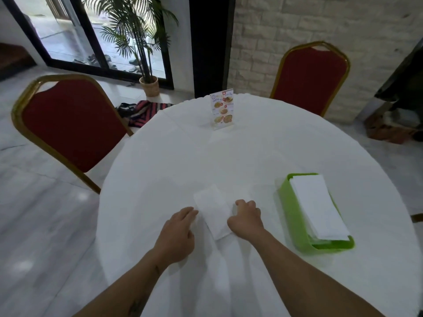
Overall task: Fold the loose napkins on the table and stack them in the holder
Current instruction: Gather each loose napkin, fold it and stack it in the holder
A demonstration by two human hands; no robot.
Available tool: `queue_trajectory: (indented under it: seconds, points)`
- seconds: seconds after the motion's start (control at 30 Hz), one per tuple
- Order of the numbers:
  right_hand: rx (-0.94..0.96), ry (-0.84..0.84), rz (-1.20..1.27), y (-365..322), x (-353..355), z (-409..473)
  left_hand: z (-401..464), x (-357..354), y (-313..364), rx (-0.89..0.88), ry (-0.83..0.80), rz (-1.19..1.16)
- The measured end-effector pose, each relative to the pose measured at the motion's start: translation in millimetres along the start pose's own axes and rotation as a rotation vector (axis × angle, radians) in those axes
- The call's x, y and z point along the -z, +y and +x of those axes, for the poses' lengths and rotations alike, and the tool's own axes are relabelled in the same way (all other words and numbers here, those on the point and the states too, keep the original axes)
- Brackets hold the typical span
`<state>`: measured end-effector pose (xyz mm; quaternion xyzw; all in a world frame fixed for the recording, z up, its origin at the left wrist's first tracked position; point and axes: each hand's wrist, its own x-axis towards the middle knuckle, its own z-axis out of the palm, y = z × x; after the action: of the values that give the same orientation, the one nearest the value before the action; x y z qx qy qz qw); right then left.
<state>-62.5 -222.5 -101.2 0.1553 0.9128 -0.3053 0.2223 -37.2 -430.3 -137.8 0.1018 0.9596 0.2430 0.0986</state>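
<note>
1. One round table (251,156) under a white cloth, and a person's two bare forearms reaching in over its near edge.
2. One folded napkin (211,211) lies flat on the cloth between the two hands, a long white rectangle angled slightly to the left.
3. The left hand (177,234) rests palm down at the napkin's left edge, fingers fairly straight and close together, their tips touching or just beside the paper; I cannot tell which.
4. The right hand (247,219) sits at the napkin's right edge with its fingers curled under, knuckles up. Whether they pinch the paper I cannot tell from here.
5. One green holder (290,216) stands to the right of the hands, apart from them, lying long-ways on the cloth.
6. Inside it is one stack of folded napkins (318,207), white, filling most of the tray; the sheets are too close to count.
7. One menu card (222,108) in a clear stand is upright near the far edge.
8. Two red chairs with gold frames: one chair on the left (68,124), one chair at the far right (312,76).
9. One potted palm (142,42) by the glass door.
</note>
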Motion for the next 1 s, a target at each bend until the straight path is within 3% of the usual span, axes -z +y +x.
queue_trajectory:
  seconds: [0.2, 0.53, 0.67, 0.83, 1.0]
  points:
    - [-0.1, -0.022, 0.25, -9.2, -11.2, 2.9, 4.3, -11.1, 8.1, -0.093, -0.108, 0.168]
    - [-0.097, 0.115, 0.306, -19.3, -23.2, 7.3, -3.9, -8.0, 2.0, -0.123, -0.164, 0.204]
    - [-0.11, 0.094, 0.36, -20.8, -24.6, 6.3, -9.6, -9.5, 2.5, -0.124, -0.162, 0.2]
    - [-0.061, 0.086, 0.35, -19.6, -22.3, 3.0, -9.7, -6.1, 4.3, -0.089, -0.151, 0.111]
    - [0.108, 0.108, 0.307, -13.7, 11.8, -9.6, 0.8, 2.3, 30.5, 0.048, -0.058, -0.138]
